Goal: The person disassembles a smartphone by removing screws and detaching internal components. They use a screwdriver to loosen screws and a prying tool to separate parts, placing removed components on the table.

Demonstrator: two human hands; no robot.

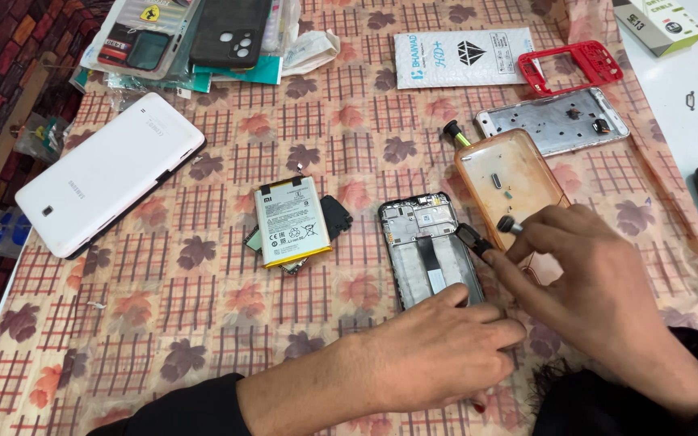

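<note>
While both hands work at five o'clock, the patterned tablecloth (203,323) carries everything observed. A white tablet (107,173) lies face down at nine o'clock. The opened phone frame (428,250), back cover off, lies just right of centre; the left hand (438,351) rests flat over its lower end, fingers curled, pinning it down. The right hand (599,291) is pinched shut on a small black component (473,239) at the frame's right edge, with a dark-tipped tool (509,225) held in the same fingers. A yellowed clear phone case (509,182) lies at two o'clock, partly under that hand. A white battery (291,220) lies left of the frame, apart from it.
</note>
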